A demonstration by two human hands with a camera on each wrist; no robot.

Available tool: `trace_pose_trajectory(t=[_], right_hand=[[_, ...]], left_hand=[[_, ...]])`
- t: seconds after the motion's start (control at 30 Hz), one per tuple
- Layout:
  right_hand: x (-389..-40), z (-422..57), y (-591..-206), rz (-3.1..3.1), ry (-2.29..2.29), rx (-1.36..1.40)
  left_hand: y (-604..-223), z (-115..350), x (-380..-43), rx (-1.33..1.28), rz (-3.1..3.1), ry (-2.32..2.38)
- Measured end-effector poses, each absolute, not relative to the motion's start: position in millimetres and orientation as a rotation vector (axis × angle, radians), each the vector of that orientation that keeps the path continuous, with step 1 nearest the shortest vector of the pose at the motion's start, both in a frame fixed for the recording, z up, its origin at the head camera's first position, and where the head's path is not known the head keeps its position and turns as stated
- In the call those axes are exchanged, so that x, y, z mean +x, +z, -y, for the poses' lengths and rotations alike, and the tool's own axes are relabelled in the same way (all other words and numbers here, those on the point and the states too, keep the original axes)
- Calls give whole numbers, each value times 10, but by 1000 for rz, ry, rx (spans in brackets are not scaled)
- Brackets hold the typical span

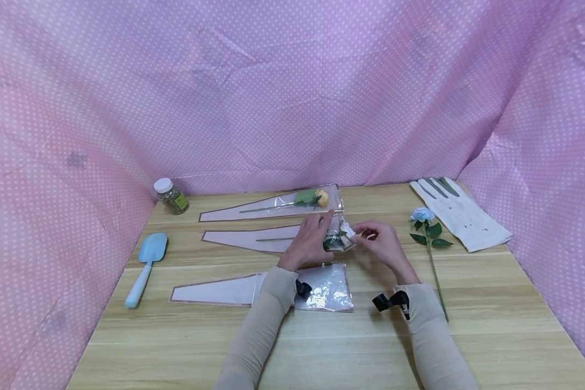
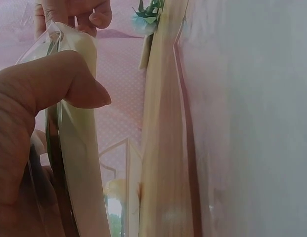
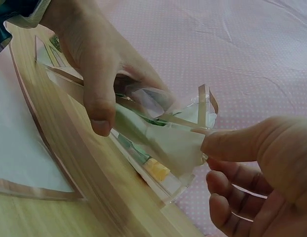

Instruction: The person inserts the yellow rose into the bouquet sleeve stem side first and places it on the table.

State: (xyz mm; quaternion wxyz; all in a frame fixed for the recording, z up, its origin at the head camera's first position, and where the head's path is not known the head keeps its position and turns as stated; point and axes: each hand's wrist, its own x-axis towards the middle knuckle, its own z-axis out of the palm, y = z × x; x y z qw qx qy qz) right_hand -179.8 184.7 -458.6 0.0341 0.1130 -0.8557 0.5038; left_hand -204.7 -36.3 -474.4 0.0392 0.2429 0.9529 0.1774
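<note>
My left hand (image 1: 308,242) grips the wide part of the middle clear flower sleeve (image 1: 234,238), its thumb on the near side in the right wrist view. Inside that sleeve lies a stemmed flower with a white bloom (image 1: 346,230) and green leaves, partly covered by the hand. At the sleeve's mouth, my right hand (image 1: 382,245) pinches the edge between thumb and index finger (image 3: 232,144). The mouth end is lifted off the table in the right wrist view. Behind lies another sleeve holding a yellow-orange rose (image 1: 322,198). Under my left forearm is a flat sleeve (image 1: 214,292) without a flower.
A blue flower (image 1: 422,215) with a long stem lies right of my right hand, beside white gloves (image 1: 460,214). On the left are a light-blue trowel (image 1: 152,248) and a white-lidded jar (image 1: 171,197). Pink dotted cloth (image 1: 292,97) hangs around the wooden table (image 1: 322,352).
</note>
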Motion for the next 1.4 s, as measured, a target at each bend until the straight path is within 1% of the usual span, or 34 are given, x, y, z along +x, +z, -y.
trace_pose_trajectory(t=[0.7,1.2,1.4], right_hand=[[-1784,-1811,-4554,2654,1645,279],[-1765,-1789,-4535,2636,1717,446],[-1765,-1769,-4543,2654,1699,453]], left_hand=[[-4771,356,-2066,801,-2947,551],[-4765,370,-2059,767,-2943,574],[-4768,370,-2062,767,-2945,561]])
